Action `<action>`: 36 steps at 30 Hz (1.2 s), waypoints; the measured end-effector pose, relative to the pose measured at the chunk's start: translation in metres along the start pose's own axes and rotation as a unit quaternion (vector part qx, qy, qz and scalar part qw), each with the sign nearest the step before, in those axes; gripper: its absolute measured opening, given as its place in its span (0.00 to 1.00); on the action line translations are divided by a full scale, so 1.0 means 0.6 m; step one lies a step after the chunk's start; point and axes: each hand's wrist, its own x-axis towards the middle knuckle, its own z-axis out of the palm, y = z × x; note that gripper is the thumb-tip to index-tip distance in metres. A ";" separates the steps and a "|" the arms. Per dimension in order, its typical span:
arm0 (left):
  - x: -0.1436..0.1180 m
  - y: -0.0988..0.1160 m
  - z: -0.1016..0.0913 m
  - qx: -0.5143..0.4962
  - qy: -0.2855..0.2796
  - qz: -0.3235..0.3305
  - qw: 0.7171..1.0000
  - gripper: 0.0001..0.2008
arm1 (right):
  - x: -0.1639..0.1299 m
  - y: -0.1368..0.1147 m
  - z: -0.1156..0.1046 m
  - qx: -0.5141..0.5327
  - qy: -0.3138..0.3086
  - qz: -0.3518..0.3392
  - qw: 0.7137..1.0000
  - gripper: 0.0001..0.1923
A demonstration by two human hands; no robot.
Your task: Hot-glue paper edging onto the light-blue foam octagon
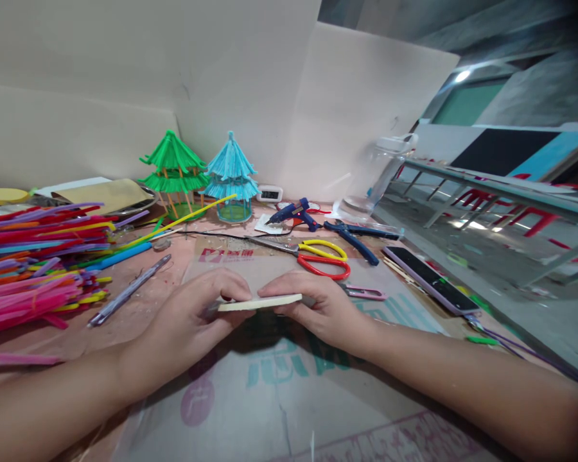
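Observation:
Between my two hands is a thin, pale cream flat piece (260,303), seen nearly edge-on above the printed plastic sheet (250,423). My left hand (200,311) pinches its left end, thumb on top and fingers underneath. At the other end my right hand (313,305) grips it the same way. What the piece is made of I cannot tell. Just beyond my hands lie scissors (322,256) with one yellow and one red handle. A small cutter with a pink handle (366,293) rests right of my right hand.
Bundles of coloured pipe cleaners (38,263) lie left, near a pen (130,290). A green pagoda model (173,170) and a blue one (231,176) stand at the back. A glue gun (296,213), pliers (354,239), phone (431,279) and clear jug (373,176) are on the right.

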 end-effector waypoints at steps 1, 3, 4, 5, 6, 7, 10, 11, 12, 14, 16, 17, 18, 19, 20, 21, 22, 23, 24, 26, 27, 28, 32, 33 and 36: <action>0.000 -0.001 0.000 0.005 -0.003 0.006 1.000 0.04 | 0.000 0.001 0.000 -0.003 0.000 -0.004 1.000 0.10; -0.001 -0.004 -0.001 0.019 0.002 0.029 0.999 0.06 | 0.000 0.005 0.001 -0.009 -0.003 -0.019 1.000 0.11; -0.002 -0.005 -0.002 0.030 0.007 0.047 0.998 0.07 | -0.001 0.006 0.001 -0.018 -0.001 -0.033 0.999 0.11; -0.003 -0.006 -0.002 0.044 0.012 0.068 0.997 0.08 | -0.001 0.008 0.000 -0.034 0.004 -0.050 0.998 0.12; -0.004 -0.006 -0.003 0.060 0.017 0.091 0.994 0.10 | -0.001 0.009 -0.001 -0.055 0.010 -0.068 0.996 0.14; -0.006 -0.007 -0.003 0.075 0.020 0.112 0.991 0.11 | -0.002 0.010 -0.002 -0.079 0.018 -0.087 0.993 0.15; -0.009 -0.005 -0.002 0.109 0.020 0.149 0.983 0.13 | -0.003 0.008 -0.005 -0.130 0.035 -0.130 0.982 0.17; -0.009 -0.003 -0.002 0.113 0.021 0.153 0.982 0.13 | -0.003 0.007 -0.005 -0.136 0.036 -0.138 0.980 0.17; -0.009 -0.002 -0.003 0.114 0.022 0.154 0.981 0.13 | -0.003 0.006 -0.006 -0.139 0.037 -0.143 0.979 0.17; -0.007 0.001 -0.004 0.118 0.021 0.157 0.980 0.13 | -0.003 0.004 -0.005 -0.144 0.037 -0.146 0.978 0.16; -0.005 0.003 -0.007 0.125 0.011 0.160 0.979 0.13 | -0.002 0.004 -0.005 -0.145 0.036 -0.146 0.978 0.16; -0.004 0.003 -0.008 0.127 0.006 0.163 0.978 0.13 | -0.002 0.004 -0.006 -0.144 0.035 -0.145 0.978 0.15; -0.004 0.002 -0.008 0.128 0.001 0.162 0.978 0.13 | -0.002 0.004 -0.006 -0.142 0.033 -0.142 0.979 0.15; -0.005 0.001 -0.009 0.127 -0.001 0.159 0.979 0.13 | -0.001 0.004 -0.007 -0.138 0.031 -0.140 0.980 0.15; -0.006 -0.001 -0.009 0.124 0.000 0.154 0.980 0.13 | -0.001 0.005 -0.007 -0.132 0.029 -0.137 0.981 0.15; -0.008 -0.003 -0.008 0.121 0.005 0.148 0.982 0.12 | -0.001 0.006 -0.008 -0.126 0.026 -0.135 0.982 0.15; -0.009 -0.005 -0.007 0.118 0.010 0.140 0.983 0.12 | -0.002 0.006 -0.008 -0.119 0.020 -0.133 0.984 0.15; -0.011 -0.006 -0.007 0.114 0.014 0.132 0.985 0.12 | -0.003 0.006 -0.007 -0.111 0.013 -0.133 0.985 0.16; -0.012 -0.006 -0.006 0.107 0.018 0.125 0.986 0.11 | -0.003 0.006 -0.005 -0.104 0.006 -0.133 0.986 0.16; -0.012 -0.005 -0.003 0.089 0.017 0.088 0.992 0.09 | -0.004 0.004 -0.002 -0.091 -0.002 -0.124 0.988 0.15; -0.011 -0.004 -0.002 0.078 0.012 0.049 0.996 0.07 | -0.003 0.002 -0.001 -0.083 -0.005 -0.108 0.991 0.13; -0.009 -0.004 0.000 0.066 0.007 -0.001 0.998 0.06 | -0.001 -0.001 -0.002 -0.078 -0.010 -0.086 0.993 0.11; 0.004 -0.010 0.005 0.009 0.012 -0.186 0.982 0.14 | 0.010 -0.024 -0.040 -0.147 -0.051 0.031 0.987 0.17; 0.008 -0.013 0.006 -0.003 0.015 -0.208 0.978 0.16 | 0.011 -0.031 -0.059 -0.196 -0.066 0.058 0.977 0.17; 0.016 -0.023 0.006 -0.014 0.012 -0.250 0.968 0.19 | 0.004 -0.043 -0.122 -0.377 -0.174 0.134 0.900 0.11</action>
